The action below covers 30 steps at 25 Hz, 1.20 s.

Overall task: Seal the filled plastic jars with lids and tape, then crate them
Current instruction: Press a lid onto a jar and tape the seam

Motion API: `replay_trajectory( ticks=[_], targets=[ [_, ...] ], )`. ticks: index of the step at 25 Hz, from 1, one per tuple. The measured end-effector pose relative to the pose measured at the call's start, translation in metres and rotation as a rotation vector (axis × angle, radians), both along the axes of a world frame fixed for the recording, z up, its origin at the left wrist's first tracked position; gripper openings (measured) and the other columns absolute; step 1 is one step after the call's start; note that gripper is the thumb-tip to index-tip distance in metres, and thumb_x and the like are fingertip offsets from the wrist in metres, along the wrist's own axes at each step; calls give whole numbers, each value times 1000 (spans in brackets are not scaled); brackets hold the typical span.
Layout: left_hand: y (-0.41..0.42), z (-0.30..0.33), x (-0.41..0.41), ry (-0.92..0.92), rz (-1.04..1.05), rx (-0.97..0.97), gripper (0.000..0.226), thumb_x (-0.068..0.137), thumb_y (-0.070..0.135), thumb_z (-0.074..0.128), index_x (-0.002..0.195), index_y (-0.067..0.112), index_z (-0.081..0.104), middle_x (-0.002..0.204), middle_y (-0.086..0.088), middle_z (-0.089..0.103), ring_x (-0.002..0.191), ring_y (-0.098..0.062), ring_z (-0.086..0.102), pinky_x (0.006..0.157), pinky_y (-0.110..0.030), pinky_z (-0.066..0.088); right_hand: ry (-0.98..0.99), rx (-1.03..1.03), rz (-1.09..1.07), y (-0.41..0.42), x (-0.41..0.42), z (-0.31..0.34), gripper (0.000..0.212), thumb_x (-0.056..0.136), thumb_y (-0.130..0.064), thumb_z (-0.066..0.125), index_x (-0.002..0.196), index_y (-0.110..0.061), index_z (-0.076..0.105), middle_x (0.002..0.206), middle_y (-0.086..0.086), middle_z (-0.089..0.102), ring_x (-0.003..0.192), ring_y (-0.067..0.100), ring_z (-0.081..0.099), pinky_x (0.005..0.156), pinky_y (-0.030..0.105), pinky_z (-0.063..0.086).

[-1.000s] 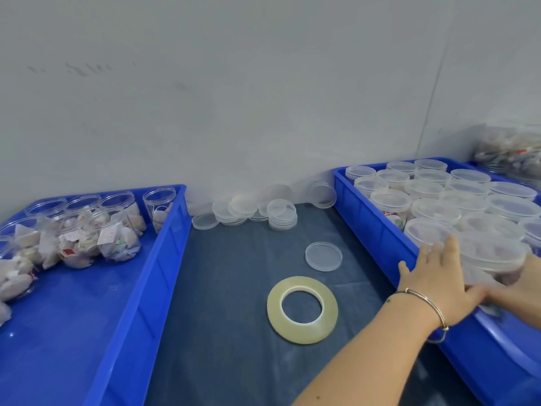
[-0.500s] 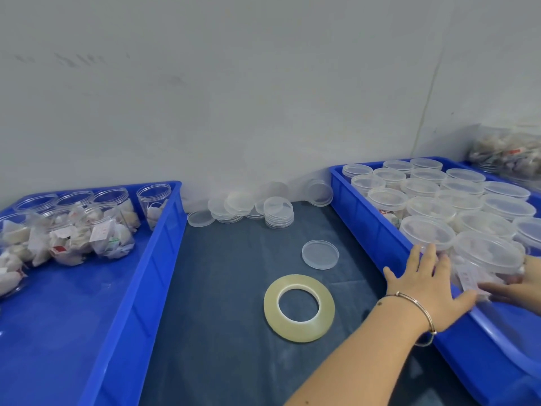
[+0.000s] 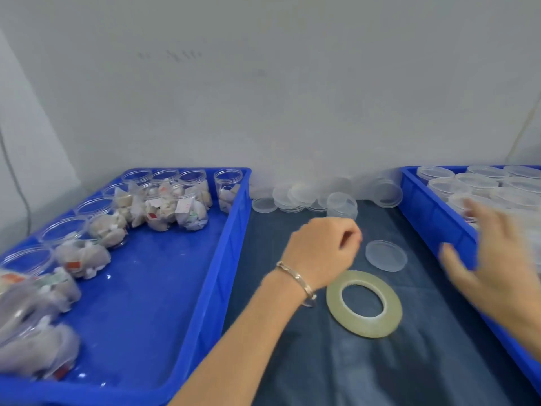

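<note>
Head view: I see the left crate point(image 3: 205, 288) with open filled jars point(image 3: 164, 206) along its back and left side, several lying tipped at the near left. Right crate point(image 3: 433, 212) holds the lidded jars point(image 3: 480, 186). Dark surface point(image 3: 292, 361) between them carries the tape roll point(image 3: 364, 303), one loose lid point(image 3: 386, 255) just beyond it, lid stacks point(image 3: 295, 197) at the wall.

Left hand point(image 3: 322, 253) hovers over the surface, fingers loosely curled, holding nothing. Right hand point(image 3: 494, 259) is blurred, fingers spread, empty, over the right crate's rim.

Risks, my read: tipped jars spilling contents when grabbed; bracelet point(image 3: 298, 281) or wrist nudging the tape roll; thin clear lids sticking together in stacks, so two get picked.
</note>
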<state>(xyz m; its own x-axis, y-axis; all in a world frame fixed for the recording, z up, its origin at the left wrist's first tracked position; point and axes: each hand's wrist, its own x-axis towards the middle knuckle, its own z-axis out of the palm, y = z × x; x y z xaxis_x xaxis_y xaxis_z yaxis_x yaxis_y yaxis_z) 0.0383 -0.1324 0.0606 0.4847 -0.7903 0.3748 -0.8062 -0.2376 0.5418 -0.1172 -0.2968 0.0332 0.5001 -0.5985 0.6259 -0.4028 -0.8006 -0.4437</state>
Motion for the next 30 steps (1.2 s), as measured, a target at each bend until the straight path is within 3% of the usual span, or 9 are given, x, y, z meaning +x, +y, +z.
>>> replay_trajectory(
  ticks=[5, 7, 9, 11, 15, 20, 23, 25, 30],
  targets=[
    [106, -10, 32, 38, 356, -35, 14, 92, 25, 51, 84, 24, 63, 61, 11, 52, 65, -19, 50, 65, -35, 45, -1, 61, 683, 140, 120, 1, 55, 81, 6, 56, 134, -3, 45, 123, 10, 49, 113, 16, 44, 96, 10, 29],
    [138, -24, 44, 36, 523, 100, 13, 92, 21, 48, 81, 22, 55, 62, 7, 48, 69, -27, 50, 61, -36, 41, 23, 180, 847, 185, 158, -4, 56, 84, 5, 49, 138, -7, 41, 126, 6, 44, 111, 12, 44, 92, 13, 35],
    [166, -37, 60, 61, 661, 193, 11, 91, 15, 46, 85, 21, 52, 71, 4, 53, 80, -31, 55, 61, -35, 40, 103, 286, 920, 227, 188, -13, 57, 89, 2, 44, 143, -11, 34, 132, 5, 38, 111, 16, 46, 89, 28, 42],
    [189, -45, 75, 87, 774, 203, 14, 93, 17, 46, 100, 21, 58, 90, 3, 62, 91, -26, 58, 65, -33, 42, 238, 300, 900, 250, 207, -25, 57, 92, -4, 44, 146, -14, 27, 136, 4, 33, 105, 22, 49, 77, 37, 43],
    [208, -55, 94, 109, 857, 168, 20, 93, 22, 53, 113, 20, 58, 109, 2, 62, 100, -19, 55, 75, -33, 46, 509, 25, 782, 253, 221, -37, 53, 95, -9, 42, 145, -18, 27, 134, 2, 40, 112, 21, 46, 69, 30, 36],
    [220, -49, 90, -273, 1241, 1, 40, 80, 12, 68, 118, 14, 56, 130, -11, 49, 132, -32, 31, 91, -56, 37, 540, -33, 812, 252, 218, -37, 43, 98, -12, 38, 140, -19, 36, 128, 0, 48, 111, 20, 48, 71, 30, 40],
    [226, -49, 87, -107, 1362, 141, 53, 81, 14, 67, 129, 11, 45, 148, -13, 26, 144, -34, 1, 99, -73, 21, 555, -19, 841, 251, 216, -35, 39, 99, -15, 37, 137, -21, 43, 126, 0, 51, 112, 18, 50, 76, 32, 43],
    [224, -50, 87, -29, 1368, 214, 55, 84, 16, 66, 132, 9, 41, 153, -11, 16, 144, -33, -7, 100, -73, 20, 552, -14, 849, 251, 216, -35, 38, 99, -16, 37, 135, -21, 46, 124, 0, 52, 111, 19, 51, 75, 33, 43],
    [235, -50, 80, -116, 1300, 133, 43, 83, 12, 67, 123, 11, 52, 137, -15, 42, 130, -35, 34, 91, -60, 40, 542, -13, 865, 251, 216, -36, 37, 98, -17, 39, 134, -21, 47, 123, 0, 53, 109, 20, 52, 71, 30, 38]
  ],
)
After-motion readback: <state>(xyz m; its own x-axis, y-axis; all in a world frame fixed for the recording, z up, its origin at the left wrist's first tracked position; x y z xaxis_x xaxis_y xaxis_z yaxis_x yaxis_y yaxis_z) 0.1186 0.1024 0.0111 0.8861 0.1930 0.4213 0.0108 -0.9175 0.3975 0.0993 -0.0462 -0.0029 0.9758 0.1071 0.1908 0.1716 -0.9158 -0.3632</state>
